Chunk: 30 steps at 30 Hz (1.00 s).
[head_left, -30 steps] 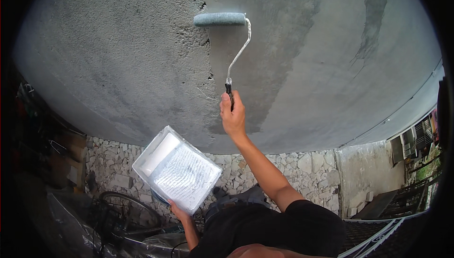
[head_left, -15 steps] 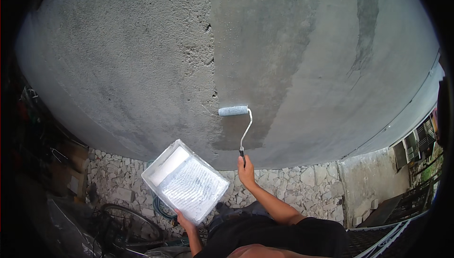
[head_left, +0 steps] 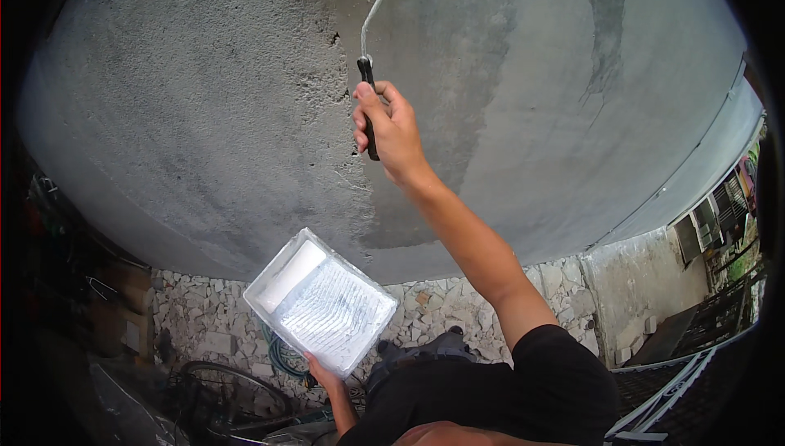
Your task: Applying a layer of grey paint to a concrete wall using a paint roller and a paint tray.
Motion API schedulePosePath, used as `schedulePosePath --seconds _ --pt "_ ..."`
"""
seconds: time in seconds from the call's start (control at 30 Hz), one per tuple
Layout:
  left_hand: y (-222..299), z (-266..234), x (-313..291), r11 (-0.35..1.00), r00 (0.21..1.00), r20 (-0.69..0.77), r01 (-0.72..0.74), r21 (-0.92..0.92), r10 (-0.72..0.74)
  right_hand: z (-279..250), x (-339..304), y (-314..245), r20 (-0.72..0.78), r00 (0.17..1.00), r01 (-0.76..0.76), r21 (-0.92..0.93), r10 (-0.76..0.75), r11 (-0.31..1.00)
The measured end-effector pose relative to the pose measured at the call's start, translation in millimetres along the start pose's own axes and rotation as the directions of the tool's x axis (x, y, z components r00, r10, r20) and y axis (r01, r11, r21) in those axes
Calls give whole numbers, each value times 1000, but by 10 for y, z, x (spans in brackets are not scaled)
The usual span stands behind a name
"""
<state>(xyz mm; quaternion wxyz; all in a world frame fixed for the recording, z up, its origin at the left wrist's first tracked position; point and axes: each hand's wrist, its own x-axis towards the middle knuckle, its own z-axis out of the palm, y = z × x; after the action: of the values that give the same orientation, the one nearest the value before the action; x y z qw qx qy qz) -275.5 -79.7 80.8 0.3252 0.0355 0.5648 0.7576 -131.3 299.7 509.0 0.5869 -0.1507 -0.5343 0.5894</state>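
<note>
Gripping the black handle of a paint roller (head_left: 370,78), the right hand (head_left: 391,131) is closing fully around it, arm raised against the grey rendered wall (head_left: 204,119); the roller's head is running off the top edge. The left hand (head_left: 325,372) is holding a white paint tray (head_left: 320,303) from beneath by its lower corner, fingers mostly hidden. A stone-faced wall base (head_left: 213,323) is showing below.

You faced a rough, matt cement wall (head_left: 204,119), smoother and darker where wet on the right. Your roller's thin metal frame (head_left: 378,13) met a matt black grip (head_left: 370,111). The glossy white plastic tray (head_left: 320,303) had a ribbed, paint-coated floor.
</note>
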Motion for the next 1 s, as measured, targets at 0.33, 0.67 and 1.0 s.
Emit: schedulePosePath --seconds 0.33,0.67,1.0 --pt "-87 -108 39 999 1000 -15 22 -36 -22 -158 -42 -10 -25 1000 -16 -75 14 997" --pt "-95 -177 42 998 1000 8 -28 -48 29 -1357 -2743 1531 -309 924 -314 -272 226 910" --pt "-98 -122 160 997 998 60 3 -83 2 -1087 -1497 233 -132 991 -56 -312 15 948"
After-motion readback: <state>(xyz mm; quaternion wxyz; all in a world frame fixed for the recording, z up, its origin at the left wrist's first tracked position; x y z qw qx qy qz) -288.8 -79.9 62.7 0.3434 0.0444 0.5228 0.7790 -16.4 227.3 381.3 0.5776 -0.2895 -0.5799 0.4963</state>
